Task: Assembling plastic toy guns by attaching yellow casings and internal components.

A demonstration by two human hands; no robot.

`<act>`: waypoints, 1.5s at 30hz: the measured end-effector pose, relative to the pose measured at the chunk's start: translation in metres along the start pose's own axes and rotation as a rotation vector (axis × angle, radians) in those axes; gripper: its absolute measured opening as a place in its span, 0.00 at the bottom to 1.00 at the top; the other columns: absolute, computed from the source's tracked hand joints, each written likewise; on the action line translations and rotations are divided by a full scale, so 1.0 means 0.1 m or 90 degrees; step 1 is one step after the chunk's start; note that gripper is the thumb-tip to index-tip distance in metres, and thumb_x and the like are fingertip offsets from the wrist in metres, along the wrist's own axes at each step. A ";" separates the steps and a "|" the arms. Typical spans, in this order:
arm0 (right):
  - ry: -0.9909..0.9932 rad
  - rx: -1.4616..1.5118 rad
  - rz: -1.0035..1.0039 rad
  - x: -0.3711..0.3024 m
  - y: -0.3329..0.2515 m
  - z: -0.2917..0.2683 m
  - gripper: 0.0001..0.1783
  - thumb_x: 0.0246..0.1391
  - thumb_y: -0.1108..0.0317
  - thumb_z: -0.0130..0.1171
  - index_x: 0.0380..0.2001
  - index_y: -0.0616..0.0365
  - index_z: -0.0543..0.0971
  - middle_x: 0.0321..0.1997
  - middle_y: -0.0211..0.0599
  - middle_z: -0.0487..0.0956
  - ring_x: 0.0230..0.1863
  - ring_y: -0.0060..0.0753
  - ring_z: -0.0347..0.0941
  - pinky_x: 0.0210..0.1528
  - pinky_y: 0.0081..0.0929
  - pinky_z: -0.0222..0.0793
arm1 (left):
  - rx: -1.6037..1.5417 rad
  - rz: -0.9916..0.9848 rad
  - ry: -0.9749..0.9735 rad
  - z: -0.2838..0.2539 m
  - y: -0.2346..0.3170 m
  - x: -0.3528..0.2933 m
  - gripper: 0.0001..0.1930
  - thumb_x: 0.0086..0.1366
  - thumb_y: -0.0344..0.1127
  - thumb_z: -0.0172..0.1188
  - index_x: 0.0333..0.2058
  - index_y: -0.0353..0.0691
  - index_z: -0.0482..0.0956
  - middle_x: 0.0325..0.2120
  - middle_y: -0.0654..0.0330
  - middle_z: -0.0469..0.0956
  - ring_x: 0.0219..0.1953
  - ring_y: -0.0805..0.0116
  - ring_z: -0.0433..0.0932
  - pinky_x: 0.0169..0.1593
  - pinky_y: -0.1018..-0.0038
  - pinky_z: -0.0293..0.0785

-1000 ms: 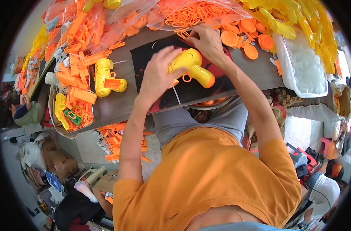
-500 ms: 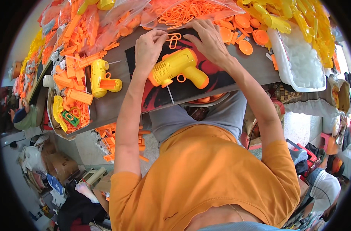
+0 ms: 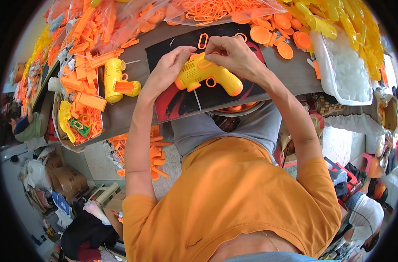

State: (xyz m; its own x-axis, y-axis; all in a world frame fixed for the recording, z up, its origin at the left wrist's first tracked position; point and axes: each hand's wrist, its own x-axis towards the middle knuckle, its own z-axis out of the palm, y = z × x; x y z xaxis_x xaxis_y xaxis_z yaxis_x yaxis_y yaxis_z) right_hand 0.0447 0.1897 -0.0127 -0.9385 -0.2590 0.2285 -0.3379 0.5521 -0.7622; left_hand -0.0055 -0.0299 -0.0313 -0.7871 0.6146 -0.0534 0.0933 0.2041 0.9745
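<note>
A yellow toy gun [image 3: 223, 78] with orange ends lies on the dark red-and-black mat [image 3: 181, 102], its handle toward the right. My left hand [image 3: 170, 65] is closed at the gun's upper left, fingertips together; whatever they pinch is hidden. My right hand [image 3: 231, 51] bends over the top of the gun, its fingers pinched on a small orange loop [image 3: 204, 64] against the gun's side. Another orange loop [image 3: 203, 41] lies on the mat just beyond the hands. Part of an orange ring [image 3: 240, 36] shows behind my right hand.
A second yellow toy gun [image 3: 114, 83] lies left, beside orange parts and a box of small pieces [image 3: 87, 126]. Bagged orange loops [image 3: 216, 11] and orange discs [image 3: 260, 35] fill the back. A white tub [image 3: 345, 65] and yellow parts [image 3: 334, 17] stand right.
The orange loops that were held up between my hands have come apart; one now lies on the mat. My right hand has moved down and left over the gun, and my left hand slightly down.
</note>
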 end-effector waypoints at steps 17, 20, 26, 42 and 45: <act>0.433 -0.215 0.111 -0.65 0.49 -0.44 0.07 0.55 0.67 0.57 0.33 0.58 0.80 0.33 0.41 0.75 0.39 0.39 0.74 0.42 0.32 0.69 | 0.079 -0.048 -0.038 0.16 0.13 -0.02 0.19 0.64 0.39 0.61 0.48 0.32 0.73 0.38 0.60 0.77 0.40 0.76 0.74 0.46 0.79 0.69; 0.456 -0.353 0.256 -0.96 0.97 -0.90 0.09 0.57 0.67 0.55 0.38 0.58 0.80 0.36 0.42 0.78 0.33 0.41 0.77 0.39 0.33 0.70 | 0.064 -0.056 -0.041 0.15 0.12 0.01 0.19 0.64 0.38 0.61 0.48 0.32 0.73 0.38 0.59 0.77 0.40 0.76 0.74 0.46 0.79 0.69; 0.283 -0.457 0.220 -0.97 1.29 -0.96 0.14 0.58 0.68 0.52 0.47 0.52 0.80 0.35 0.41 0.74 0.37 0.47 0.74 0.39 0.38 0.69 | 0.043 -0.072 -0.038 0.19 0.14 0.00 0.19 0.65 0.38 0.60 0.49 0.32 0.72 0.39 0.60 0.76 0.41 0.76 0.74 0.47 0.79 0.70; 0.545 -0.125 0.376 -2.22 0.62 -0.55 0.09 0.55 0.72 0.60 0.40 0.62 0.81 0.33 0.35 0.74 0.30 0.24 0.69 0.34 0.23 0.65 | 0.054 -0.062 -0.087 0.27 0.15 0.19 0.19 0.65 0.37 0.60 0.51 0.32 0.72 0.41 0.60 0.76 0.44 0.75 0.73 0.49 0.79 0.69; 0.625 -0.114 0.419 -2.11 0.73 -0.45 0.08 0.54 0.70 0.62 0.35 0.63 0.79 0.29 0.30 0.76 0.27 0.17 0.68 0.31 0.19 0.65 | 0.020 -0.025 -0.056 0.44 0.13 0.24 0.21 0.61 0.35 0.64 0.51 0.33 0.73 0.42 0.59 0.75 0.43 0.73 0.73 0.49 0.76 0.69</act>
State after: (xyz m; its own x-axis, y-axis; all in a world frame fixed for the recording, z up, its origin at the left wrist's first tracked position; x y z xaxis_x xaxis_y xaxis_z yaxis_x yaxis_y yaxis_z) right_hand 0.2148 0.3209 -0.0894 -0.5624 0.7879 0.2509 0.2961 0.4752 -0.8286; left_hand 0.0038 0.0210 -0.0295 -0.7340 0.6698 -0.1123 0.0830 0.2525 0.9640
